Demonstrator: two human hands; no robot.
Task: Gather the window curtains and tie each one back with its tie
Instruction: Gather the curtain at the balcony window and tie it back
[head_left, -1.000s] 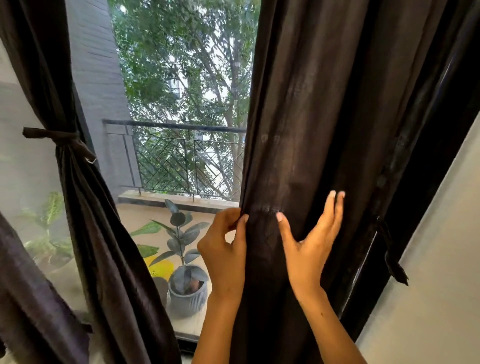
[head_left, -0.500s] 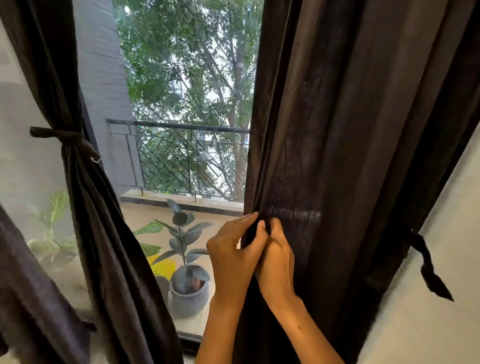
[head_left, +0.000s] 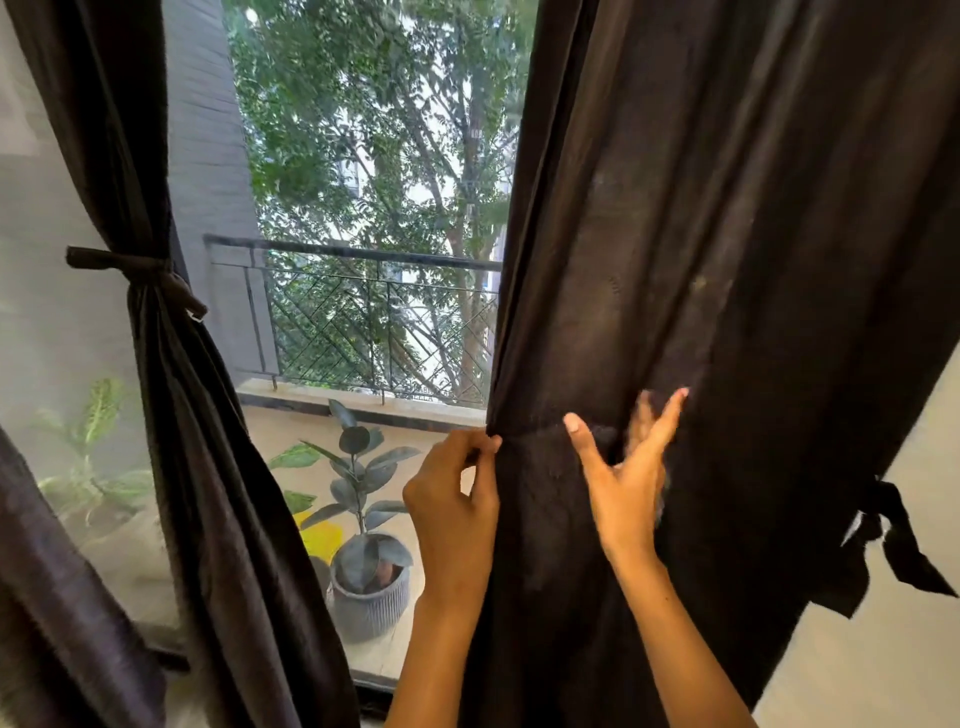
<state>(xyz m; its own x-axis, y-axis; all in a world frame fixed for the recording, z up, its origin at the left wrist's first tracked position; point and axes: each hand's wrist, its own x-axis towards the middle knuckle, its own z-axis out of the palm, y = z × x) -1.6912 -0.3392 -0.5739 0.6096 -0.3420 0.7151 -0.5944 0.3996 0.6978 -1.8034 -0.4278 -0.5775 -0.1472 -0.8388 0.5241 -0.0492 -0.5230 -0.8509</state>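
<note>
Both forearms reach up to the right curtain (head_left: 727, 260). The left hand (head_left: 454, 509) pinches its edge; the right hand (head_left: 626, 486), fingers spread, presses its folds.

Potted plant (head_left: 366, 525), railing (head_left: 363, 312) — trees (head_left: 374, 130), perhaps blurred.

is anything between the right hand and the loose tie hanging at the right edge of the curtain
Yes: the right curtain hangs between them. The right hand lies spread on its front; the tie dangles at its far right edge.
</note>
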